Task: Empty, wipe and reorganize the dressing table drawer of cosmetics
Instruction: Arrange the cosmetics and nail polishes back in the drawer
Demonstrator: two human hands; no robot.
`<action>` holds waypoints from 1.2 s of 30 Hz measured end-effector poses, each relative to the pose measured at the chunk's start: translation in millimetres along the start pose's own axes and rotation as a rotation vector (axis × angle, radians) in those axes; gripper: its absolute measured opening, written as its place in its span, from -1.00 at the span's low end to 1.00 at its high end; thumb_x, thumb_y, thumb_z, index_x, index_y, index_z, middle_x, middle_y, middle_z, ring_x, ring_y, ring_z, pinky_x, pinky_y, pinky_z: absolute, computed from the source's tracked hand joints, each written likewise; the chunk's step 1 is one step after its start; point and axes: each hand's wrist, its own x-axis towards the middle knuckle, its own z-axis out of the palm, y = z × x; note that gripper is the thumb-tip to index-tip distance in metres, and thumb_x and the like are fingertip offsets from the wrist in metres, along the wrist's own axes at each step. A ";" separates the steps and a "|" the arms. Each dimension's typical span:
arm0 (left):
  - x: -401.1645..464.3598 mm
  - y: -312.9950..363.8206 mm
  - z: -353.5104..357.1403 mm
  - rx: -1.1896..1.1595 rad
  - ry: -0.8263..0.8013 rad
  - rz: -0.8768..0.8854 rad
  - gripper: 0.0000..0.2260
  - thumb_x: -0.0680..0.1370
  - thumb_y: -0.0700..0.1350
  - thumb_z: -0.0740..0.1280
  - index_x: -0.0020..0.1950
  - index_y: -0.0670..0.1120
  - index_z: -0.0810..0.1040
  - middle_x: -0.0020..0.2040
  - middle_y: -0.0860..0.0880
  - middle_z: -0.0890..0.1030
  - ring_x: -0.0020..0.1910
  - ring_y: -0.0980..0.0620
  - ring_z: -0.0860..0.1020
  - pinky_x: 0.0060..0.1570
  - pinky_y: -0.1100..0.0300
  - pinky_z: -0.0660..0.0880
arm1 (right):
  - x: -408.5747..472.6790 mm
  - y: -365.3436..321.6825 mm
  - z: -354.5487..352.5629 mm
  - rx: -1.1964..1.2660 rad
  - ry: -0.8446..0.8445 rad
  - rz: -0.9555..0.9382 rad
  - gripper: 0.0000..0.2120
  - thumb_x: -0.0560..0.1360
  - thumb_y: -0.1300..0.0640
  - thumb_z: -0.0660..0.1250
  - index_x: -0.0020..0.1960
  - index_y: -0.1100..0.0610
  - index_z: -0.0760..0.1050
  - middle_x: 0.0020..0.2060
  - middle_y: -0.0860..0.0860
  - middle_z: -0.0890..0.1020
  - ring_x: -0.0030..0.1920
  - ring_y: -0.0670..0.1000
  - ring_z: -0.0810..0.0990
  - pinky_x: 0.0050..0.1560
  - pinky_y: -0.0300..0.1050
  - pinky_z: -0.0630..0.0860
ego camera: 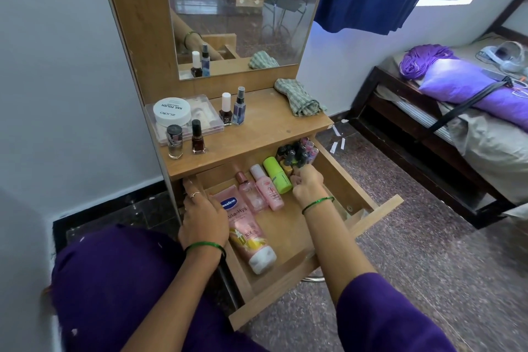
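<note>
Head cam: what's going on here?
A person is working in the open drawer of a dressing table. The right hand reaches the cluster of small bottles at the back; whether it has a grip on one is unclear. The left hand rests on the drawer's left edge. The Vaseline tube and three bottles lie inside; the cloth sits on top.

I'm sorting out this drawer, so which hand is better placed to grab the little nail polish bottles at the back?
Right. The right hand already reaches beside the nail polish bottles, while the left hand rests on the drawer edge.
</note>
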 end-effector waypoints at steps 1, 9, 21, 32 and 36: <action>0.3 -0.4 0.4 -0.002 0.004 0.000 -0.54 0.62 -0.03 0.07 0.48 -0.04 0.01 0.23 -0.19 0.48 0.06 -0.21 0.56 -0.16 -0.01 0.44 | 1.4 0.5 -0.8 -0.011 0.007 -0.009 -0.71 0.54 0.40 0.00 -0.27 0.15 0.31 -0.36 0.03 0.35 -0.48 -0.09 0.17 -0.75 -0.39 0.09; -0.7 0.0 -1.4 -0.001 0.011 -0.001 -0.55 0.62 -0.02 0.06 0.47 -0.04 0.01 0.24 -0.18 0.48 0.07 -0.19 0.56 -0.12 -0.05 0.49 | -25.9 -16.2 12.4 -0.045 0.000 -0.493 -0.79 0.46 0.36 0.13 0.01 0.15 0.43 -0.07 0.07 0.53 -0.12 -0.01 0.51 -0.18 -0.22 0.44; -2.7 1.6 -3.9 0.012 -0.007 -0.002 -0.50 0.62 -0.03 0.09 0.51 -0.05 -0.02 0.28 -0.16 0.45 0.12 -0.17 0.54 -0.10 -0.03 0.47 | -50.4 -17.7 96.9 -1.001 -0.564 -0.930 -0.49 0.44 0.31 0.33 0.37 0.22 0.31 0.19 0.14 0.53 0.16 0.04 0.50 0.00 -0.32 0.33; 0.1 0.5 -1.7 0.023 0.014 -0.010 -0.52 0.61 -0.03 0.09 0.49 -0.07 0.01 0.25 -0.17 0.47 0.10 -0.18 0.55 -0.13 -0.02 0.45 | -51.1 -19.7 67.4 -0.894 -0.463 -1.012 -0.82 0.46 0.24 0.33 0.04 0.28 0.52 -0.10 0.07 0.61 -0.13 -0.01 0.52 -0.28 -0.38 0.32; 0.1 1.2 -2.1 0.003 0.027 0.001 -0.53 0.61 -0.04 0.08 0.49 -0.07 0.02 0.26 -0.19 0.47 0.11 -0.22 0.54 -0.09 -0.07 0.48 | -37.4 -32.0 10.0 -0.920 -0.344 -0.964 -0.86 0.46 0.13 0.35 -0.01 0.14 0.56 -0.12 -0.02 0.63 -0.10 -0.07 0.58 -0.07 -0.18 0.50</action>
